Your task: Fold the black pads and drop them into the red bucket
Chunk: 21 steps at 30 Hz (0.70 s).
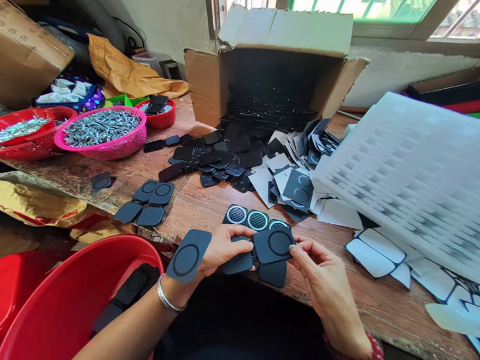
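Observation:
My left hand [226, 247] grips a dark folding charging pad [237, 265] near the table's front edge, thumb on top. My right hand [320, 274] pinches the right edge of a dark square sheet with a ring [274, 246], which lies over the pad's middle. Another panel [272, 273] shows below that sheet. On the back of my left wrist lies a similar ringed square sticker [189, 255]. Just beyond my fingers rests a row of units with bare white-rimmed rings [257, 219]. Left of them sit several finished-looking ringed panels [161, 193].
An open cardboard box [204, 84] stands at the back, with a pile of dark panels [225, 155] spilling before it. Loose sheets [300, 186] and a white plastic tray [416, 178] are to the right. A pink basket of metal parts [101, 128] and a red tub [57, 293] are left.

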Each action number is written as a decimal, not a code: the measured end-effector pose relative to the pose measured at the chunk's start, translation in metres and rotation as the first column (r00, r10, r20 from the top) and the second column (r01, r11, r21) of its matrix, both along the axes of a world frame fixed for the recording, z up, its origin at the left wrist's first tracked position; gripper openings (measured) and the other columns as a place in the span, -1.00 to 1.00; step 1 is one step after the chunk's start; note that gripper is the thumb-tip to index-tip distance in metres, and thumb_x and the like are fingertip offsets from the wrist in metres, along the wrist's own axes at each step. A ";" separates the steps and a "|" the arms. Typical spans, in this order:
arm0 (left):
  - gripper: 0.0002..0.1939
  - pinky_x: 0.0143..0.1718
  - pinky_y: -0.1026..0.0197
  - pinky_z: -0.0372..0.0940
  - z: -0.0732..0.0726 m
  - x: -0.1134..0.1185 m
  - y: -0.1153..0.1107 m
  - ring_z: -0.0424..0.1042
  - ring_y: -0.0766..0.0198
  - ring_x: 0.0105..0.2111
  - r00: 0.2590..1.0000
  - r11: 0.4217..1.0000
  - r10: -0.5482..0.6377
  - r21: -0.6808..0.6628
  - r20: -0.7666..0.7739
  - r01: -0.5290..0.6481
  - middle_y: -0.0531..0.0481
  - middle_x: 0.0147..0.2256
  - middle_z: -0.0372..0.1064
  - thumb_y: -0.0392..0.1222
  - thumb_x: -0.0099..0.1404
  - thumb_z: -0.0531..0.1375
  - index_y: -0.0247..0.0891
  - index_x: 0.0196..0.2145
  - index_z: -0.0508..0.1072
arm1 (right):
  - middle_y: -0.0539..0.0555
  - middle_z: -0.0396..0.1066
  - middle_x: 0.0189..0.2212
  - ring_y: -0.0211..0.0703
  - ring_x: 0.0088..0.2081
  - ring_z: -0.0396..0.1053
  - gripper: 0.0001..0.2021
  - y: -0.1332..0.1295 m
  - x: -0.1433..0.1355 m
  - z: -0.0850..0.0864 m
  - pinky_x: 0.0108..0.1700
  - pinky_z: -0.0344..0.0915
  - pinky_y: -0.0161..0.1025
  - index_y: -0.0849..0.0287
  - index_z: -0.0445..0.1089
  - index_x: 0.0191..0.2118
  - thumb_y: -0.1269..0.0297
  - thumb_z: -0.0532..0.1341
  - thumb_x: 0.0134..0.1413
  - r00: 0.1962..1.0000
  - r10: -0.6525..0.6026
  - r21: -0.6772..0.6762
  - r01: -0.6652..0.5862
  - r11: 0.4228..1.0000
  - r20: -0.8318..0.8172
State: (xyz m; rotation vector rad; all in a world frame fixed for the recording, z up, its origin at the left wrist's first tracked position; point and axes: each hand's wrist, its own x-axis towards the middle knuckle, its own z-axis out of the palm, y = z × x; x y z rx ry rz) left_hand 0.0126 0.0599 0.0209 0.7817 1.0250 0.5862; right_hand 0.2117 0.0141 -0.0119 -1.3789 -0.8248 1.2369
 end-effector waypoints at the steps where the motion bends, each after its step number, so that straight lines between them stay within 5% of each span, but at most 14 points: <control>1: -0.62 -0.47 0.26 0.44 0.000 0.000 0.000 0.50 0.27 -0.55 1.000 1.000 0.002 -0.002 -0.001 -0.002 -0.04 -0.46 0.54 -0.26 0.00 0.37 -0.34 -0.17 0.55 | 0.15 0.49 -0.11 0.08 -0.05 0.39 -0.65 0.000 0.000 0.000 -0.02 0.32 -0.06 0.16 0.43 -0.58 -0.01 0.45 -0.20 1.000 -0.001 0.000 0.001 1.000 0.004; 21: -0.73 -0.55 0.24 0.45 0.001 0.003 -0.001 0.48 0.26 -0.57 0.993 0.995 0.097 0.041 -0.063 -0.095 -0.02 -0.49 0.49 -0.19 0.01 0.39 -0.36 -0.31 0.54 | 0.16 0.45 -0.11 0.11 -0.02 0.35 -0.66 0.000 -0.004 0.005 0.03 0.27 -0.02 0.16 0.43 -0.58 -0.01 0.44 -0.19 0.998 -0.014 0.031 0.012 0.999 0.065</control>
